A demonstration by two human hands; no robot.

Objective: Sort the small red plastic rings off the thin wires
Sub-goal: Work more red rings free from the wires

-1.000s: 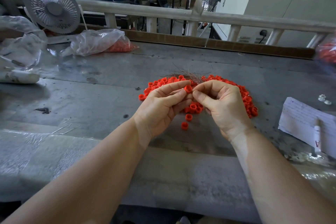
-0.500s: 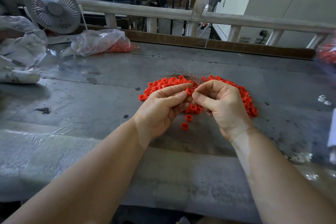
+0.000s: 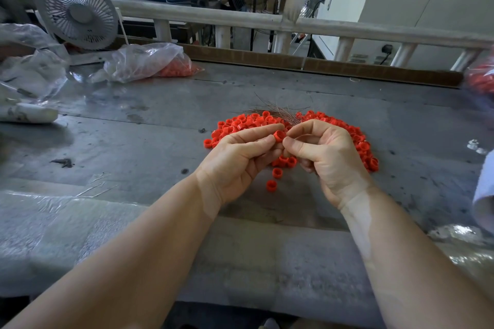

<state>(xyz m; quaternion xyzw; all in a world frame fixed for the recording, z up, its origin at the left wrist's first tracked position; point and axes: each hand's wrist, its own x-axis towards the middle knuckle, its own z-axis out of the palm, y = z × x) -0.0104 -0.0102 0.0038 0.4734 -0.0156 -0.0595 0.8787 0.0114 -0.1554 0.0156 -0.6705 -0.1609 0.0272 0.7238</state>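
pile of red rings [image 3: 358,139]: its middle hidden behind both hands | thin wires [image 3: 278,112] at pile's far side: near ends lost behind right hand [image 3: 328,160] | white sheet [image 3: 485,184] right of pile: cut by frame edge | red blur [image 3: 481,80] far right of pile: cannot tell what it is

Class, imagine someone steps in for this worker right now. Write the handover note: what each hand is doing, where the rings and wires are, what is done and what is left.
Left hand: pinches one small red plastic ring between thumb and fingers.
Right hand: fingers curled, tips meeting at that ring; whether it grips a wire cannot be told.
Bundle of thin metal wires: lies on the grey metal table, just behind the hands.
Pile of loose red rings: curves round behind both hands; a few strays sit nearer the worker.
Done: many rings already lie loose.
Left: free the held ring, then check the bundle for more.
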